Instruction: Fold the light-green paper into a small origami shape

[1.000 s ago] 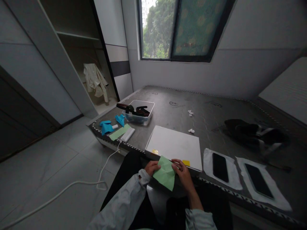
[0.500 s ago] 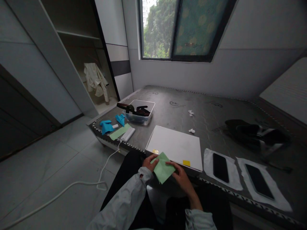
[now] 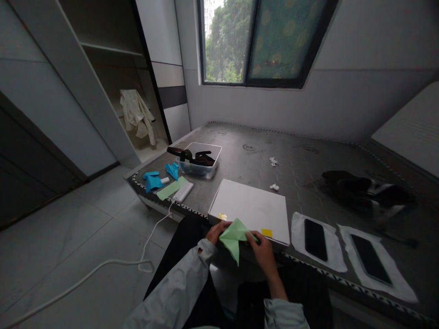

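Between my hands is a sheet of light green paper (image 3: 234,236), partly folded, with one point up and another hanging down. My left hand (image 3: 216,232) pinches its left edge; some of those fingers are hidden behind the paper. On the opposite side, my right hand (image 3: 261,247) grips the right corner between thumb and fingers. Just beyond the paper lies a flat white box (image 3: 252,205), with a yellow sticky tab (image 3: 266,233) at its front edge.
To the left are blue folded papers (image 3: 152,182), a green paper strip (image 3: 171,188), a white power strip (image 3: 183,192) and a clear bin (image 3: 200,171) holding belts. Two phones (image 3: 315,240) rest on white sheets at right. A black bag (image 3: 370,189) lies behind them.
The green paper has gone from a flat diamond to a creased shape with a hanging point. My right hand has shifted slightly right, keeping its hold on the corner.
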Action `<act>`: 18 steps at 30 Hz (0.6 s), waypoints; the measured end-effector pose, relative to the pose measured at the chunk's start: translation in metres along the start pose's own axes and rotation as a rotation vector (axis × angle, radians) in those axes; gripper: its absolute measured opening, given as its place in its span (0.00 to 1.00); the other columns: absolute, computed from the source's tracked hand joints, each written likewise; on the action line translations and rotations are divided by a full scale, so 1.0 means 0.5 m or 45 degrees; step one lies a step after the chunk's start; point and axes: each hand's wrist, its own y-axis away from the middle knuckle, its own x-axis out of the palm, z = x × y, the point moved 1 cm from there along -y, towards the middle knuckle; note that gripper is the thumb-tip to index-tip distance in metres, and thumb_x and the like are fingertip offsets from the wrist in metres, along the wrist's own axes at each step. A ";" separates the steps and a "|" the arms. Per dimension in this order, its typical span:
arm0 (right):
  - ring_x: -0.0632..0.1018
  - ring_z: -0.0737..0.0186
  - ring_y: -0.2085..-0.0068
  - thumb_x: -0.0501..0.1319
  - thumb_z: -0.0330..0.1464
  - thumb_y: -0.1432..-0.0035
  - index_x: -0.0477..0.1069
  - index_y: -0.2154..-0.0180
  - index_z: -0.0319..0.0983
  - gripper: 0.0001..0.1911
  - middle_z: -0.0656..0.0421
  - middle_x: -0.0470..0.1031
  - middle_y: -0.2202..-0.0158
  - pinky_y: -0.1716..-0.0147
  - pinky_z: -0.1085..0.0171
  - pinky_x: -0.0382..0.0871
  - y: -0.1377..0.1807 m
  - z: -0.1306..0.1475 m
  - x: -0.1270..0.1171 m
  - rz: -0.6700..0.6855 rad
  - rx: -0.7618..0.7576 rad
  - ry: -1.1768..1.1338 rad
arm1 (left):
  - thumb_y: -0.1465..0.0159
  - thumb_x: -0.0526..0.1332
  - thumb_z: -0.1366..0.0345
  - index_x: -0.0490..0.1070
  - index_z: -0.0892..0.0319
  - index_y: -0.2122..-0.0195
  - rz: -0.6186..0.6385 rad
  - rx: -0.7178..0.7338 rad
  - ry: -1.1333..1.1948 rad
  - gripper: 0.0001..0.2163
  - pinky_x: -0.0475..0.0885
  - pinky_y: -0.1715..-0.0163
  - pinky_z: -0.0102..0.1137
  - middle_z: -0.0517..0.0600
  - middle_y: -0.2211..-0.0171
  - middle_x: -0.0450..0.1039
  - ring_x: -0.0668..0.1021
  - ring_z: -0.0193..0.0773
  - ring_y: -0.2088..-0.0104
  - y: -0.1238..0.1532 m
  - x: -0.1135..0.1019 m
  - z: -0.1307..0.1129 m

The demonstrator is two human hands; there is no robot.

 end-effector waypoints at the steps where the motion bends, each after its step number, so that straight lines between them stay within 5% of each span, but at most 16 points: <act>1: 0.80 0.51 0.67 0.64 0.52 0.52 0.76 0.63 0.37 0.26 0.53 0.80 0.66 0.66 0.58 0.75 0.000 -0.003 0.001 -0.026 0.022 -0.062 | 0.53 0.63 0.37 0.77 0.66 0.57 0.025 -0.009 -0.004 0.35 0.73 0.65 0.35 0.57 0.67 0.80 0.80 0.45 0.66 0.004 0.003 -0.001; 6: 0.81 0.54 0.68 0.67 0.47 0.53 0.65 0.45 0.37 0.36 0.53 0.80 0.65 0.68 0.58 0.77 -0.002 -0.017 0.005 0.041 0.094 -0.271 | 0.57 0.73 0.48 0.71 0.65 0.51 0.035 -0.036 -0.040 0.35 0.73 0.69 0.32 0.56 0.67 0.80 0.80 0.42 0.70 0.022 0.010 0.005; 12: 0.78 0.45 0.56 0.64 0.48 0.50 0.78 0.61 0.35 0.23 0.50 0.80 0.59 0.57 0.52 0.75 -0.004 -0.013 0.007 0.164 0.028 -0.107 | 0.47 0.68 0.53 0.69 0.62 0.47 0.115 0.204 -0.211 0.29 0.73 0.61 0.33 0.58 0.56 0.77 0.79 0.45 0.59 0.032 0.009 -0.003; 18: 0.78 0.46 0.57 0.64 0.46 0.52 0.72 0.51 0.38 0.29 0.50 0.75 0.50 0.72 0.56 0.78 -0.005 -0.015 -0.001 0.047 0.132 -0.314 | 0.46 0.65 0.60 0.71 0.59 0.50 0.203 0.312 -0.071 0.22 0.70 0.51 0.39 0.58 0.44 0.68 0.73 0.52 0.47 0.039 0.015 -0.022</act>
